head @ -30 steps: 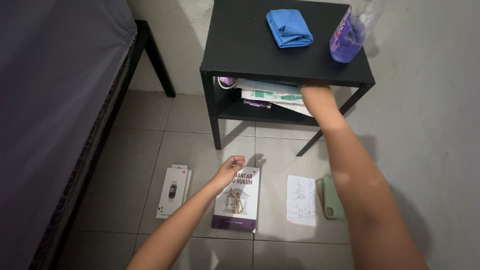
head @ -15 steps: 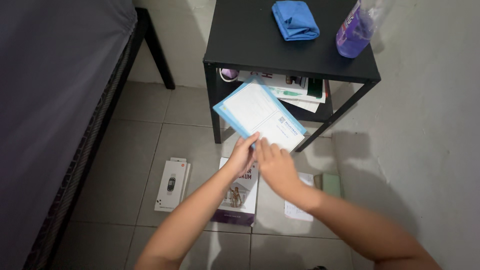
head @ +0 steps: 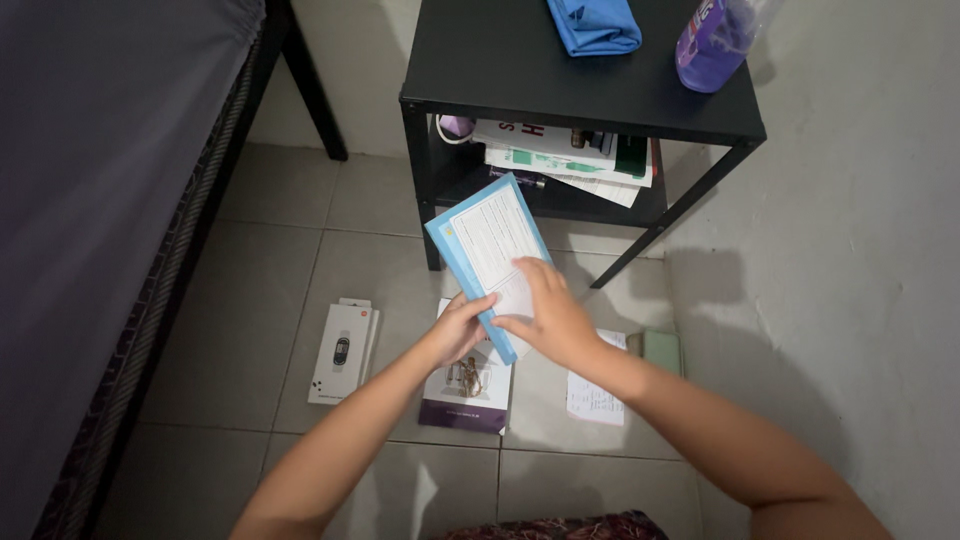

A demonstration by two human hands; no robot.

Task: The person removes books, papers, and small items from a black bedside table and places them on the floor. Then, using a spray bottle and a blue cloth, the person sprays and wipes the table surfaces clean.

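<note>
A: Item one, folder?
B: Blue-edged, white printed sheet on its face. Held tilted in the air, above the floor items and in front of the table. Touching neither.

A: Left hand?
B: Closed on the folder's lower corner, fingers curled beneath, thumb on the edge.

A: Right hand?
B: Laid across the lower face of the sheet, fingers spread and flat. Thumb hidden, so cannot tell whether gripping or only pressing.

A: Below the hands?
B: Book, partly hidden by the left hand. White box to its left, paper to its right, green case just beside the paper.

A: Table?
B: Black, two levels. Cloth and purple bottle on top, well apart. Stack of papers and books on the lower shelf. Bed off to the left.

A: Step in hand, by judgement?
B: Folder off the shelf and being steadied between both hands, likely for sorting alongside the floor items.

A: Requirements for further handling?
B: A firm left grip. A bare floor tile for any setting down. Care not to let the sheet slide off the folder.
</note>
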